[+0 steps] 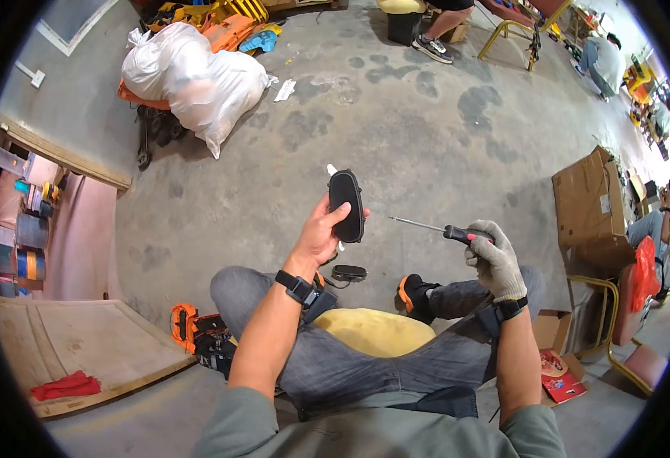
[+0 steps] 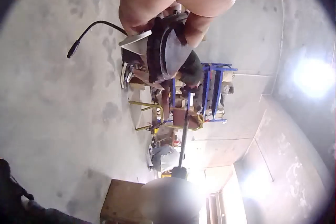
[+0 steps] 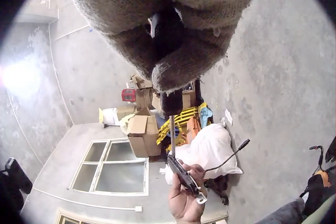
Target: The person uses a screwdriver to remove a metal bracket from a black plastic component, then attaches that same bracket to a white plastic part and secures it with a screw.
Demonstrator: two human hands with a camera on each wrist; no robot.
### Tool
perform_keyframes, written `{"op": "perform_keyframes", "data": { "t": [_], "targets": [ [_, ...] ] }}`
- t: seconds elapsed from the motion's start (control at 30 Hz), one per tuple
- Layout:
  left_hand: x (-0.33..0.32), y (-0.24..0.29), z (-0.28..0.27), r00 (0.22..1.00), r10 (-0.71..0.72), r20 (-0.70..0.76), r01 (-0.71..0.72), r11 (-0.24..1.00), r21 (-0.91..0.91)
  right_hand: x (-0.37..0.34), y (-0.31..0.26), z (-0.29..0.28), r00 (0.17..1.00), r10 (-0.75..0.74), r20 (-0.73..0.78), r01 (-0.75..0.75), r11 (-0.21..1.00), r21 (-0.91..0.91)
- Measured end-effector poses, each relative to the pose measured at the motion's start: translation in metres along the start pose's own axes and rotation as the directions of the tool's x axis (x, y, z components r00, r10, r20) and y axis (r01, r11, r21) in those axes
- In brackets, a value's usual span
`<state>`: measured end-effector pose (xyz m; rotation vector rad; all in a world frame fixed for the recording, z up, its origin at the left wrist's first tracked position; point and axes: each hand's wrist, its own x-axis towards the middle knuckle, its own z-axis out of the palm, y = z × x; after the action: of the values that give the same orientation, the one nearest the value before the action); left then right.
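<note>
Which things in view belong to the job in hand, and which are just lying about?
In the job:
- black oval unit, in the left hand
- screwdriver, in the gloved right hand
- smaller black unit on the floor: possibly, can't tell

Lying about:
- white plastic bag
- large cardboard box
- red cloth

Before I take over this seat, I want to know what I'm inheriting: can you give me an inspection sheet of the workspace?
Surface: concrete floor, dark stains
Job's things: black oval part, held up; screwdriver, tip apart from it; smaller black piece on the floor
Clutter: white sacks, cardboard box
Hands: left hand grips the part; gloved right hand holds the screwdriver
Cables: black cable sticking out beside the part
Surroundings: other people, chairs
</note>
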<state>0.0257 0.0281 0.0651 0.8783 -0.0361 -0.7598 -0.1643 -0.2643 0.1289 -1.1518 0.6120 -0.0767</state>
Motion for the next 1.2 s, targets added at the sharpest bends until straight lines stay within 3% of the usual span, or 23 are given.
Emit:
{"op": "perform_keyframes", "data": {
  "t": [0.13,0.4,0.47,0.5,0.53,0.6,0.67,0.73,0.87,0.93,1.1,1.17,1.2],
  "targets": [
    [-0.007,0.014,0.002,0.998,0.022,0.062,-0.022,1.000,-0.001,0.000,-0.001,0.000,1.000,0.007,0.005,-0.008,0.999,0.041],
    [-0.005,0.017,-0.010,0.999,0.043,-0.016,-0.044,0.999,-0.021,-0.002,-0.003,-0.001,1.000,0.002,0.021,-0.004,0.997,0.078],
    [-0.001,0.013,-0.025,0.999,0.025,0.027,-0.019,0.982,-0.189,-0.002,-0.005,-0.002,1.000,0.009,0.026,-0.010,0.999,0.053],
    [-0.003,0.016,-0.017,0.998,-0.007,-0.069,-0.010,0.969,-0.246,-0.003,-0.006,-0.002,1.000,0.008,0.022,-0.009,0.998,0.062],
    [-0.003,0.016,-0.018,0.998,-0.011,-0.069,-0.006,0.971,-0.240,-0.003,-0.006,-0.001,1.000,0.012,0.012,-0.013,0.998,0.054],
    [-0.001,0.020,-0.019,0.991,0.027,0.129,0.029,0.909,-0.415,-0.004,-0.007,-0.001,1.000,0.014,0.005,-0.014,0.999,0.052],
    [-0.001,0.024,-0.017,0.996,0.020,0.082,0.016,0.910,-0.414,-0.004,-0.008,-0.001,1.000,0.005,0.023,-0.006,0.998,0.056],
    [0.000,0.024,-0.020,0.987,0.033,0.158,0.040,0.899,-0.437,-0.005,-0.008,-0.001,1.000,0.008,0.019,-0.009,0.998,0.056],
    [0.001,0.023,-0.021,0.985,0.052,0.162,0.021,0.908,-0.417,-0.003,-0.008,-0.002,1.000,0.019,0.020,-0.021,0.998,0.063],
    [0.000,0.022,-0.021,0.995,0.022,0.097,0.019,0.913,-0.408,-0.003,-0.007,-0.003,1.000,0.019,0.015,-0.020,0.996,0.089],
    [0.002,0.016,-0.033,0.998,-0.042,0.039,0.053,0.931,-0.362,-0.001,0.001,-0.011,0.999,-0.028,0.031,0.028,1.000,-0.001],
    [0.002,0.015,-0.022,0.996,-0.047,-0.079,0.019,0.944,-0.330,-0.002,-0.003,-0.011,0.998,-0.008,0.060,0.006,1.000,0.030],
    [0.002,0.013,-0.025,0.998,0.009,-0.061,-0.021,0.982,-0.187,-0.001,-0.002,-0.012,0.998,0.017,0.055,-0.018,1.000,0.015]
  ]
}}
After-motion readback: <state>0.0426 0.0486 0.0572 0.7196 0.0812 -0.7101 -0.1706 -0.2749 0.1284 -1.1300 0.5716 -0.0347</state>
